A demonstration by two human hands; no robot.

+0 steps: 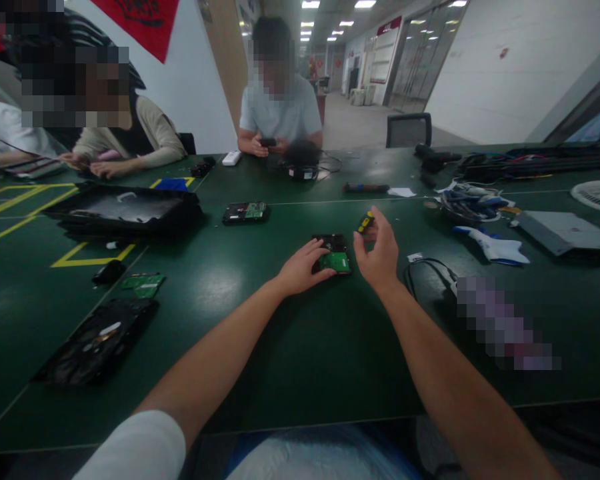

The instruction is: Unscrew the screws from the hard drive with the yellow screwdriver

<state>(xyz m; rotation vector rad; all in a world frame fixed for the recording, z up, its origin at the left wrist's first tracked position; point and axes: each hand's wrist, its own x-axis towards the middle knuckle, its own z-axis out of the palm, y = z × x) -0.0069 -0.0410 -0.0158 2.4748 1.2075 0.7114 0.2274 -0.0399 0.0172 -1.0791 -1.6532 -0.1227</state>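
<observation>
A hard drive with a green circuit board showing lies flat on the green table in front of me. My left hand grips its left side, the thumb along the near edge and the fingers over the far part. Just right of the drive, my right hand is raised a little and closed around a screwdriver with a yellow and black handle. The screwdriver's tip cannot be made out. Farther off to the left lies a second hard drive, its green board facing up.
On the left are a black tray-like casing, a loose green circuit board and a black casing part. To the right lie a white-and-blue glove, bundled cables and a silver metal box. Several people sit across the table.
</observation>
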